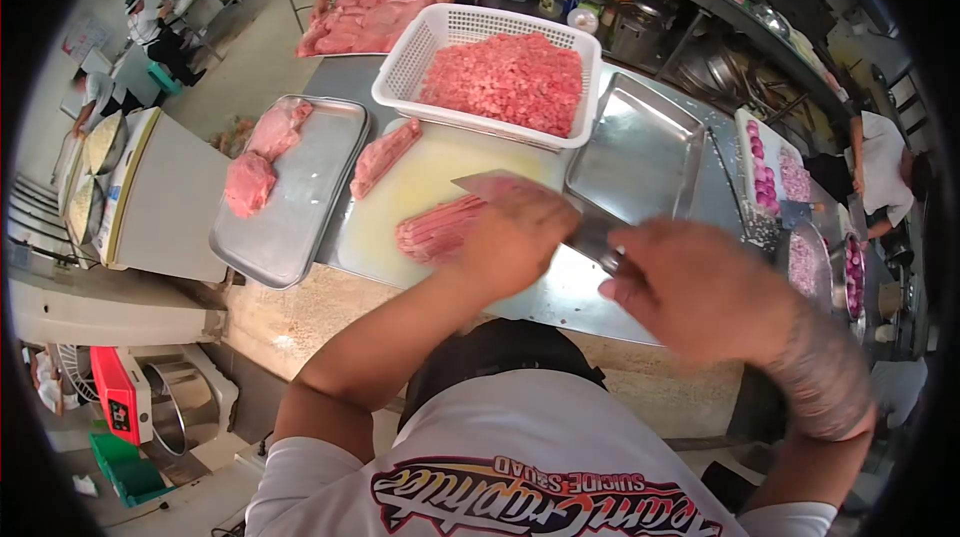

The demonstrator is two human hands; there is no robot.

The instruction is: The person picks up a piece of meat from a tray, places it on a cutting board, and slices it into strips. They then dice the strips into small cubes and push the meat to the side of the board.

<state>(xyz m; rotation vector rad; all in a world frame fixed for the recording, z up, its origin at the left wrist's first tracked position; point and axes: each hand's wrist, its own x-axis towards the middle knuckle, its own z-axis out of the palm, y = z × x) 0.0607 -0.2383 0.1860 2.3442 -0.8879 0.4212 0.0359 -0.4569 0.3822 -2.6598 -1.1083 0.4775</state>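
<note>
While the left hand (515,237) presses flat on a stack of sliced meat (437,229) at the center of the pale cutting board (440,172), the right hand (695,287) keeps a closed grip on the handle of a cleaver (500,185), its blade lying over the slices. At 12 o'clock from the board sits a white basket (400,72) of diced meat; at 9 o'clock, a metal tray (300,207) carries two raw cuts on the steel surface (580,292).
</note>
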